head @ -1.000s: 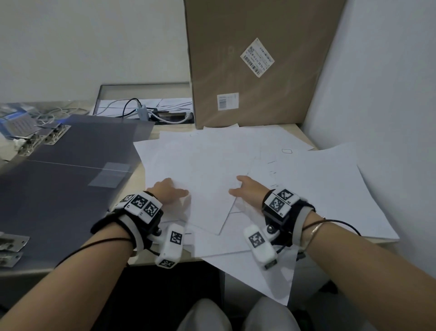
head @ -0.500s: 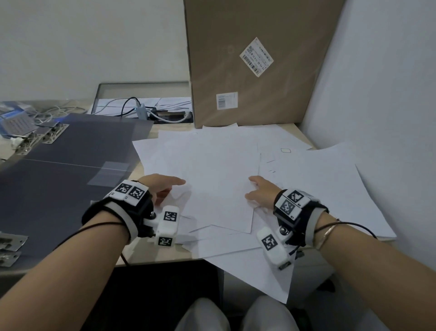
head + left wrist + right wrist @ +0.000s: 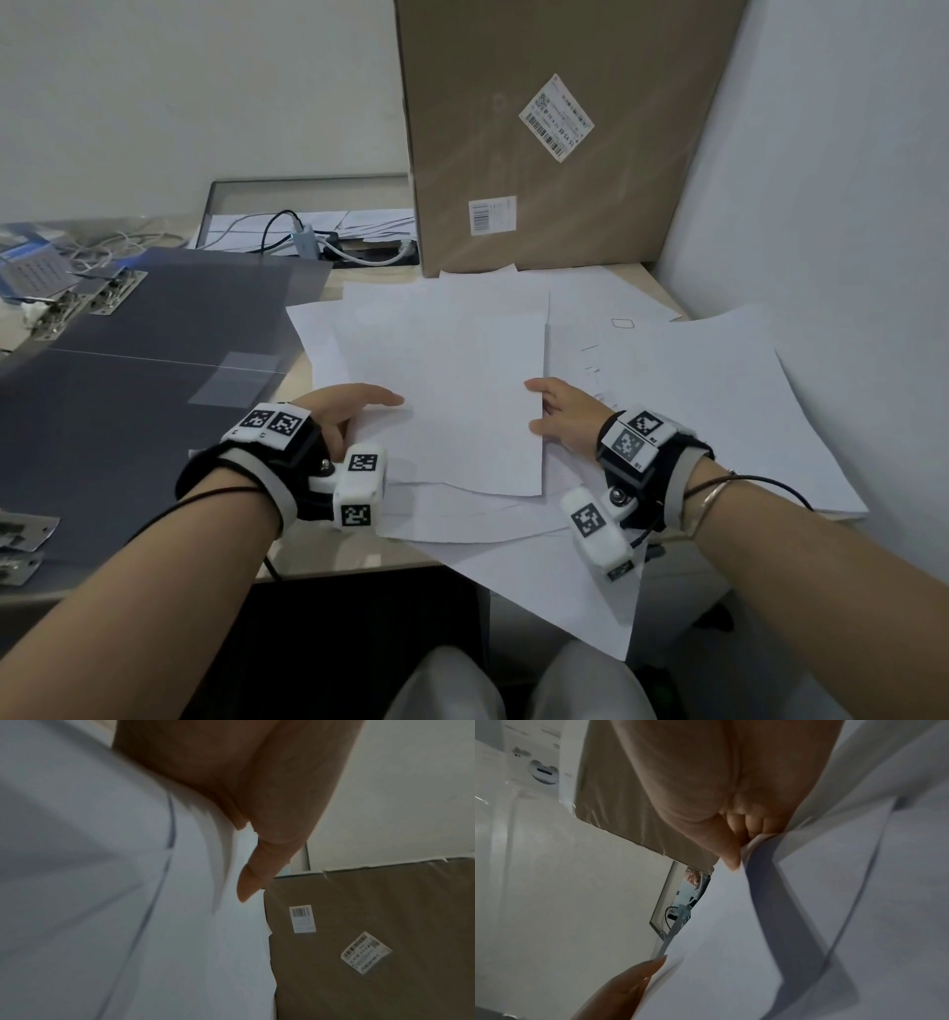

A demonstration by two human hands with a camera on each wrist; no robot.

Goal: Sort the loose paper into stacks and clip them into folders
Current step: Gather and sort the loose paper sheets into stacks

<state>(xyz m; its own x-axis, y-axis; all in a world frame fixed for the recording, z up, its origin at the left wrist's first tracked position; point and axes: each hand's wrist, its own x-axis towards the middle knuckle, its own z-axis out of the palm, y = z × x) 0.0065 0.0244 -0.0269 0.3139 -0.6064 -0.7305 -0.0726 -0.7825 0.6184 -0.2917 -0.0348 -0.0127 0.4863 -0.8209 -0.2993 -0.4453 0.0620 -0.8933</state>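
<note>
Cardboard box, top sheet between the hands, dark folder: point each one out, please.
cardboard box (image 3: 554, 169), head view, middle of its brown front face.
top sheet (image 3: 462, 390), head view, bare centre of the page.
dark folder (image 3: 128, 401), head view, flat cover left of the papers.

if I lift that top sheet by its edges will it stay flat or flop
The top sheet will probably sag: in the right wrist view its edge already curls at the fingers. It looks light and likely slides easily over the sheets beneath.

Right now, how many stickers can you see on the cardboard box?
2. A tilted barcode sticker sits high on the front of the cardboard box. A smaller upright sticker is below it, to the left. The other faces are hidden.
</note>
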